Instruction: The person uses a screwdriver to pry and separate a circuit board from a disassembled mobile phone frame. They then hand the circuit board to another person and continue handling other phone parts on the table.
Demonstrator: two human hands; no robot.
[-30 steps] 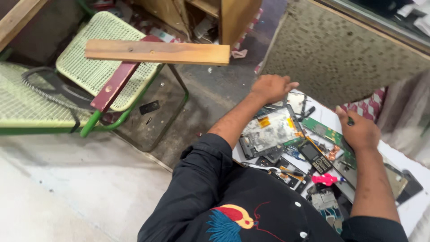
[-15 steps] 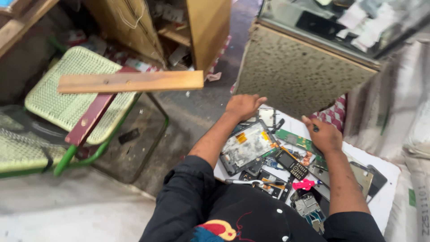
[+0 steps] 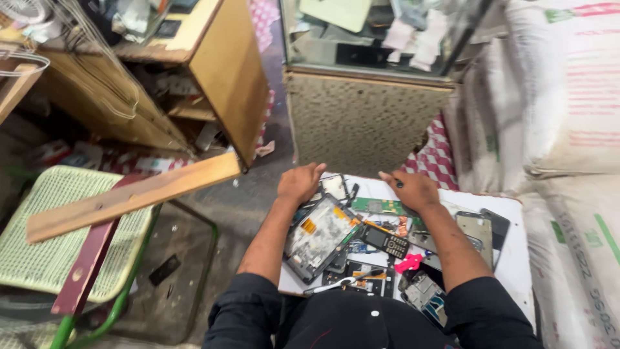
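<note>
My left hand [image 3: 299,183] rests curled at the far left edge of a small white table [image 3: 516,258] covered with phone parts. It sits just above an opened phone frame [image 3: 320,237] with a yellow sticker. My right hand [image 3: 413,189] lies palm down near the far edge, pinching a small dark tool near a green circuit board [image 3: 378,206]. A black keypad phone [image 3: 383,240] and a pink plastic piece [image 3: 408,263] lie between my forearms.
A glass-topped counter [image 3: 368,110] stands beyond the table. A wooden cabinet [image 3: 213,77] is at the far left. A green mesh chair [image 3: 58,239] carries a wooden plank [image 3: 135,195]. White sacks [image 3: 568,97] are stacked at the right.
The view has swung right and forward, so the chair and plank slid left and the counter and sacks came into sight. Both hands stay at the table's far edge.
</note>
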